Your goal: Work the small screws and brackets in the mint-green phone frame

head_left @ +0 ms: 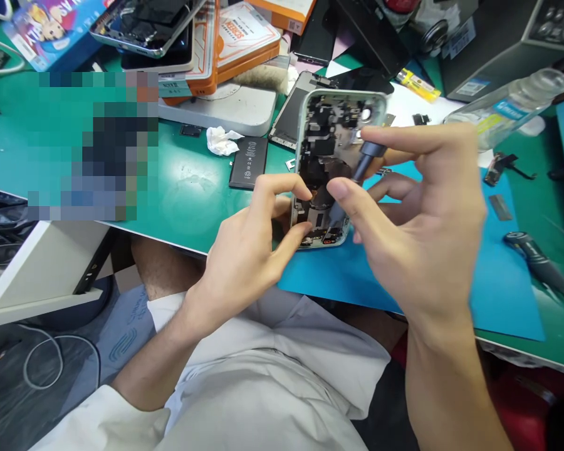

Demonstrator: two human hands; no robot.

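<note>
An opened phone body (334, 134) with a pale green frame lies on the blue mat (498, 288), its inner parts exposed. My left hand (249, 241) pinches the phone's lower left edge with thumb and fingers. My right hand (418, 213) holds a small grey screwdriver (364, 164) between thumb and fingers, its tip down in the lower part of the phone.
A black phone battery (248, 161) and a crumpled white tissue (220, 139) lie left of the phone. A detached screen (289, 113) sits behind it. A clear bottle (507, 106) lies at right, a second screwdriver (540, 266) on the far right. Orange boxes (237, 41) stack at the back.
</note>
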